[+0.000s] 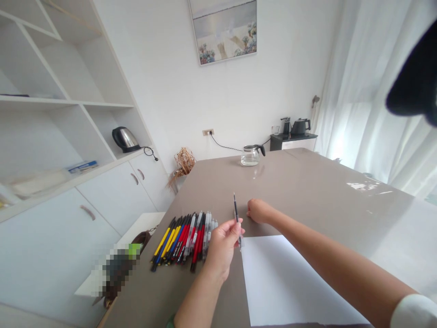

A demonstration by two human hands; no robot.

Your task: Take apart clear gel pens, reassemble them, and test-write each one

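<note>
nearest me, a white sheet of paper (283, 278) lies flat on the grey-brown table (307, 191). at its far left corner, the left hand (221, 243) pinches a slim black pen (235, 207) between thumb and fingertips, holding it upright. left of that hand, a row of pens (184, 237) lies side by side: yellow, blue, red, clear. beyond the paper, the right hand (259, 211) rests on the table in a loose fist; i cannot tell if it holds anything. farthest off stands a glass carafe (251, 155).
</note>
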